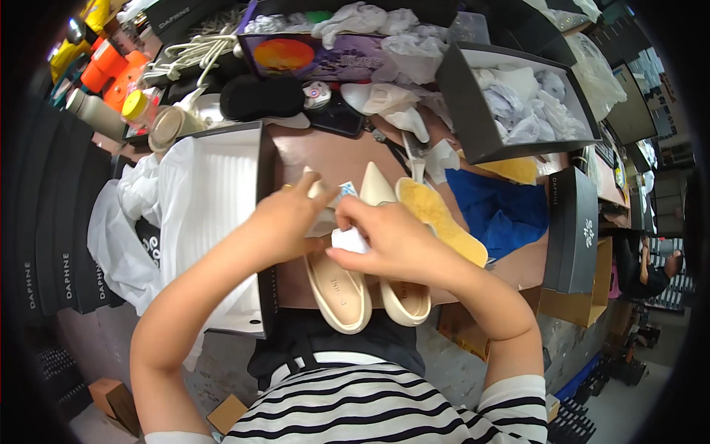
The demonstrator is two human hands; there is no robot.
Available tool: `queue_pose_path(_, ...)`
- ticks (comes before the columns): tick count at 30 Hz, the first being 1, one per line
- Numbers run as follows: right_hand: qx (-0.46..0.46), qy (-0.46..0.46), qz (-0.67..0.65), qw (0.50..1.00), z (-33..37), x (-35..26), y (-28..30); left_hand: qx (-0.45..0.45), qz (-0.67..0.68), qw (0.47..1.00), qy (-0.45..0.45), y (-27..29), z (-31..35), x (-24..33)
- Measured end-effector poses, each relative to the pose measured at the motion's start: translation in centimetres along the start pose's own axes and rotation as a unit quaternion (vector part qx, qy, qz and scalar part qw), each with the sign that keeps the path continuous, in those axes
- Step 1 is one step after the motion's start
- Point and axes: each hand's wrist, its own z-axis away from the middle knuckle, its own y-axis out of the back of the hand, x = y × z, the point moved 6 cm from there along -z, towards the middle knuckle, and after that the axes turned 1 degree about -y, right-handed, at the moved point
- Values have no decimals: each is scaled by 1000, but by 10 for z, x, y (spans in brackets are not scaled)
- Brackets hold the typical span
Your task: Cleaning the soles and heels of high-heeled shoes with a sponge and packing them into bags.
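Two cream pointed-toe shoes lie side by side in front of me, toes pointing away and heels near the table's front edge. My left hand (pixel 290 216) is around the front part of the left shoe (pixel 340 296), its thumb near the opening, hiding most of the toe. A small white wad, paper or cloth, (pixel 349 240) is pinched in my right hand (pixel 388 240) over that shoe's opening. My right wrist crosses above the right shoe (pixel 405 302) and hides its middle. A small blue-and-white packet (pixel 347 189) shows just beyond my fingers.
At left stands an open dark shoebox (pixel 265 170) lined with white tissue (pixel 211 214). Right of the shoes lie a yellow fluffy insole (pixel 441 214) and a blue cloth (pixel 499 214). A grey box (pixel 477 152) of crumpled paper and a closed shoebox (pixel 573 237) stand farther right.
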Motion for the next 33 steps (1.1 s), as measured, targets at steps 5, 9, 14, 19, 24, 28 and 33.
queue_pose_path(5,36,-17,122,992,-22,8,-30,10,4,1000,-11,-21,-7,-16)
queue_pose_path(9,-63,7,139,988,-11,10,-36,-1,31,1000,-7,-22,-6,-18)
queue_pose_path(14,-47,-13,222,974,-21,1,-46,-29,41,999,3,-29,-7,-25)
queue_pose_path(19,-56,-9,268,962,-45,5,-51,-69,66,995,0,-22,-3,-25)
queue_pose_path(24,-5,25,257,966,-42,20,-42,-66,95,993,18,-24,-1,-25)
queue_pose_path(28,22,-29,236,971,-39,30,-31,-1,82,996,23,-29,-7,-20)
queue_pose_path(33,28,-43,224,973,-49,41,-30,29,35,998,46,-36,-14,-18)
